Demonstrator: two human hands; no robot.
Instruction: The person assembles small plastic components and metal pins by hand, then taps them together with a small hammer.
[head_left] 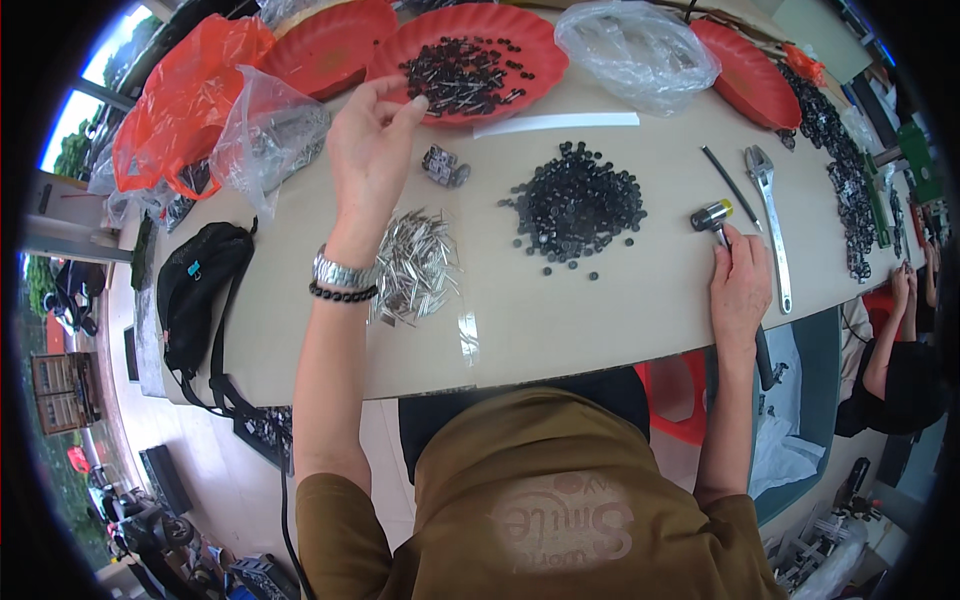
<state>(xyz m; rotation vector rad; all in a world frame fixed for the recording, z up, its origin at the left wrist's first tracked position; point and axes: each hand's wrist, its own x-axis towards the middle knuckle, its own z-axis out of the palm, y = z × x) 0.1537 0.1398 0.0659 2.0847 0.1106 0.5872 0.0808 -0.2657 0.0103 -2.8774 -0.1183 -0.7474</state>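
My left hand (372,135), with a metal watch on its wrist, reaches over the near left rim of a red scalloped plate (540,50). Its thumb and fingers stand apart with nothing visible between them. On that plate lie many small black round parts and thin metal pins (465,80). My right hand (742,285) is closed round the handle of a small mallet (712,215), whose head is yellow and black. Between the hands spreads a heap of black round caps (582,205). Silvery metal pins (415,262) are piled below my left hand, near a small metal block (445,167).
An adjustable wrench (768,220) and a thin dark rod (730,185) lie right of the mallet. Clear bags (640,50), a red bag (185,95) and other red plates (330,45) line the far edge. A black pouch (205,290) sits left. Another person (905,385) works at far right.
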